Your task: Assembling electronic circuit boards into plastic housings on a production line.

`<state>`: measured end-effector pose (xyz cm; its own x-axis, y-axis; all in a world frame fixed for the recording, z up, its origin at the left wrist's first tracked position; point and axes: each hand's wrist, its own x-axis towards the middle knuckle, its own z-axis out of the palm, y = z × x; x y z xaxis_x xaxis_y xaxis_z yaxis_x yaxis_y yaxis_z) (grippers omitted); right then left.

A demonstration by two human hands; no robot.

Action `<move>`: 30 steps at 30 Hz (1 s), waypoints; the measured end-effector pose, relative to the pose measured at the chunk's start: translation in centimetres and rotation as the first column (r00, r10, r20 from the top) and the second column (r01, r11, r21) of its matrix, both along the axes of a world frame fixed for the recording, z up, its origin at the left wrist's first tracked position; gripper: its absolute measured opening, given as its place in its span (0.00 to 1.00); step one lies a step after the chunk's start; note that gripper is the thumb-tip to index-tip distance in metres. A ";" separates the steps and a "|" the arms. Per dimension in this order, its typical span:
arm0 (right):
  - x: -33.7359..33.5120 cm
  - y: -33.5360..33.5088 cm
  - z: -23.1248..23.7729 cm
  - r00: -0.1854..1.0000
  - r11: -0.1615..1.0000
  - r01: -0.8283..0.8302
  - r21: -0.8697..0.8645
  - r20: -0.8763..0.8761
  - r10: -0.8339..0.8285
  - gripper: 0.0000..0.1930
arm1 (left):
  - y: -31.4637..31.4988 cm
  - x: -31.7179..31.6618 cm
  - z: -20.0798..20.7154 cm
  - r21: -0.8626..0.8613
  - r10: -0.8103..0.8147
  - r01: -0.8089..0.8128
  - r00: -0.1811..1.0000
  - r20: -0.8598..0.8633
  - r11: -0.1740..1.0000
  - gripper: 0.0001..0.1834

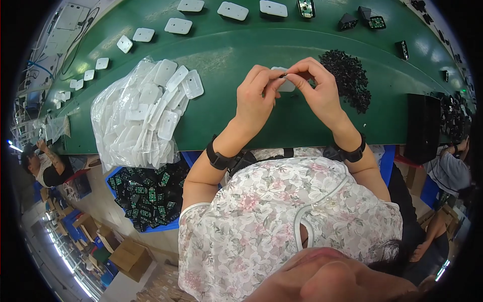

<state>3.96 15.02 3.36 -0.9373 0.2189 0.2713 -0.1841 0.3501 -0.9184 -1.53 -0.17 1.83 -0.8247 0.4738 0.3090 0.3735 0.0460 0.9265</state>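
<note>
Over the green table, my left hand (257, 95) and my right hand (318, 90) meet fingertip to fingertip, both pinched. Between their tips is a tiny dark piece (284, 75), too small to name and mostly covered by the fingers. Just below and behind the fingertips lies a white plastic cover (288, 87), partly hidden by the hands. To the right of my right hand spreads a heap of small black parts (347, 78). Left of my left hand, a clear plastic bag (113, 113) spills many white covers (166, 123).
White covers (178, 26) stand in a row along the far side. Black housings with green circuit boards (376, 22) sit at the far right. A blue bin (151, 194) of circuit boards is below the table's left edge. A black box (422, 121) stands at right.
</note>
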 end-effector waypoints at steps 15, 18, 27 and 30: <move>-0.1 -0.2 -0.2 0.993 0.998 0.026 0.054 0.118 -0.032 0.04 | -0.3 0.0 -1.4 0.320 -0.197 0.008 0.803 0.562 0.947 0.06; 0.0 0.1 0.1 0.981 1.000 -0.009 -0.025 0.194 0.013 0.04 | -0.3 0.3 -1.9 0.303 -0.167 0.021 0.868 0.467 0.953 0.05; -0.5 -0.5 -2.1 0.964 0.946 0.041 -0.321 0.263 0.048 0.08 | -0.3 0.3 -2.3 0.235 -0.050 -0.002 0.975 0.216 0.972 0.04; 0.0 -0.6 -1.6 0.987 0.989 0.094 -0.112 0.137 -0.079 0.10 | -0.5 0.3 -2.3 0.361 -0.121 -0.009 0.934 0.335 0.932 0.04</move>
